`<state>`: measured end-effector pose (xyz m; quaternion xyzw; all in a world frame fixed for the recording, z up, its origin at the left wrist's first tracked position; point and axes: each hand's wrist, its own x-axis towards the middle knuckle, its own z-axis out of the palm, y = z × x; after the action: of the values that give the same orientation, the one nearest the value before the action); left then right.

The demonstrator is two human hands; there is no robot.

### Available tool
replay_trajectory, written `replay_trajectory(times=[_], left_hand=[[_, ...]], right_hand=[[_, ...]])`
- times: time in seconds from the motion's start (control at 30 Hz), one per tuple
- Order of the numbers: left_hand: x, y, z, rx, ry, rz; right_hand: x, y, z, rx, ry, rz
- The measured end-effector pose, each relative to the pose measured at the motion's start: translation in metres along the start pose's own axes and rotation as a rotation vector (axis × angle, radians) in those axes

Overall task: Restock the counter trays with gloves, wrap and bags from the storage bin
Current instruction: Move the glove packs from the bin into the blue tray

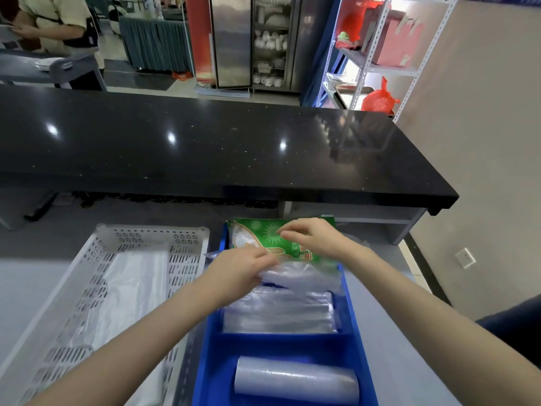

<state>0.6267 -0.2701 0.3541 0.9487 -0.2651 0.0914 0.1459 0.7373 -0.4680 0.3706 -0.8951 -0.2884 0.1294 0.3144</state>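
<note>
Your left hand (243, 268) grips the edge of the clear bags (301, 278) at the centre of the frame, and your right hand (314, 237) pinches the green packet (260, 237) just above, both at the far end of the blue tray (212, 347). Lay the packet flat behind the slippery bags, and release only once both lie level

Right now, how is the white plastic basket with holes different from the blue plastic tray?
The white plastic basket with holes has perforated walls; the blue plastic tray has solid ones. The basket is one open space; the tray is split into compartments. Both hold plastic supplies.
</note>
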Motion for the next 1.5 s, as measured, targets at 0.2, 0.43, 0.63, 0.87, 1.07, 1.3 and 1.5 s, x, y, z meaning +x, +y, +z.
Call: replay_trajectory(times=[0.2,0.43,0.63,0.87,1.07,1.3,1.5], left_hand=[[0.028,-0.028,0.024,-0.064,0.006,-0.193],[0.041,-0.026,0.052,-0.147,0.106,-0.257],[0.025,-0.026,0.056,0.004,0.113,-0.147],[0.002,-0.036,0.053,0.223,0.113,-0.04],[0.003,-0.032,0.055,0.113,0.072,-0.124],[0.009,-0.044,0.057,-0.053,-0.035,-0.263],[0.005,-0.043,0.056,-0.002,-0.072,-0.168]], right_hand=[[-0.03,-0.005,-0.004,-0.06,-0.185,0.058],[-0.028,0.014,0.038,-0.537,0.214,-0.106],[-0.024,0.024,0.057,-0.712,0.34,-0.212],[-0.02,0.035,0.071,-0.674,0.303,-0.231],[-0.038,0.048,0.073,-0.781,0.36,-0.164],[-0.039,0.059,0.072,-0.423,0.106,0.056],[-0.034,0.057,0.061,-0.378,-0.017,0.064]])
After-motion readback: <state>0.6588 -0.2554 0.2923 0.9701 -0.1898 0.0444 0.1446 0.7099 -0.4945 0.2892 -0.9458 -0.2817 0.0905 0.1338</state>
